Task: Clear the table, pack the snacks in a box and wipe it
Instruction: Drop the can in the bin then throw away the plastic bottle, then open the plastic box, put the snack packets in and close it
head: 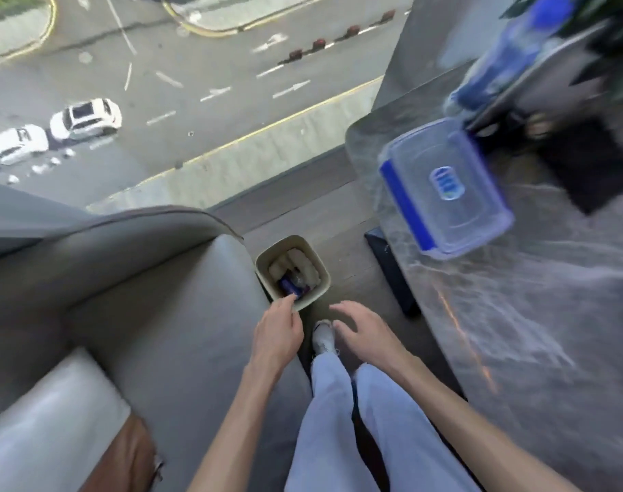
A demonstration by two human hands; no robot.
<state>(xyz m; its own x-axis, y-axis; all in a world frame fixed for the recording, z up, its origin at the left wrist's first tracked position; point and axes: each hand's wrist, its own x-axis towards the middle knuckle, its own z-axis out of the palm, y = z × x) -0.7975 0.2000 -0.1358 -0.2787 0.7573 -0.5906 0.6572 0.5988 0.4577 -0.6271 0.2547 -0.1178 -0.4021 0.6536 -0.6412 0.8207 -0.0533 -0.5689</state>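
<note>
A small beige bin point(320, 267) stands on the floor between the sofa and the table, with white crumpled paper and a blue wrapper point(289, 286) inside. My left hand point(277, 331) hovers at the bin's near rim, fingers loosely curled, fingertips just over the edge, holding nothing that I can see. My right hand point(365, 328) hangs open beside it, above my shoe, fingers spread and empty. On the grey marble table point(537, 314) at the right lies a clear plastic box point(445, 188) with a blue-clipped lid.
A grey sofa point(154, 300) fills the left, with a brown cushion point(125, 456) at its near end. A blue bottle point(512, 47), a plant and a dark mat sit at the table's far right. A floor-length window lies ahead, showing a street far below.
</note>
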